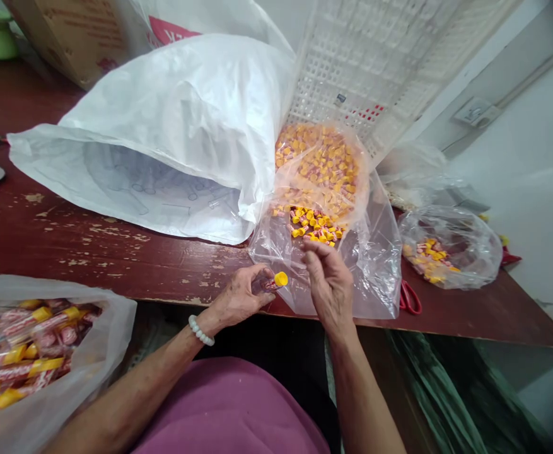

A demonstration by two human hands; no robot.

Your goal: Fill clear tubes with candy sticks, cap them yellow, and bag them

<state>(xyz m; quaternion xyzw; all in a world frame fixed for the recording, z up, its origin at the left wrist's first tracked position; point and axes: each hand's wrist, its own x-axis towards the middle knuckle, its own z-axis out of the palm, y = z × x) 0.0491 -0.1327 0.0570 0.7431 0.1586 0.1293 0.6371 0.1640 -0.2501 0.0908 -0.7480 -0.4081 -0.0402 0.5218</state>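
My left hand (245, 293), with a bead bracelet at the wrist, is closed around a clear plastic tube (269, 284). A yellow cap sits at the tube's right end, and red-and-white print shows beside it. My right hand (330, 284) is just right of the tube, apart from it. Its fingers stretch forward toward the mouth of a clear plastic bag (371, 277), thumb a little below them, with nothing visible between. Many small yellow-capped pieces (316, 224) with red-and-white wrapping fill that bag. Behind my left hand, a large white sack (186, 94) lies with its mouth toward me, clear tubes inside.
At lower left, another white bag (120, 315) holds many capped tubes (25, 321). Red-handled scissors (411, 297) lie right of the clear bag, near a smaller plastic bag (475, 258) with yellow pieces. A white perforated crate (380, 57) stands behind. The worn red table's (162, 265) front edge is close to me.
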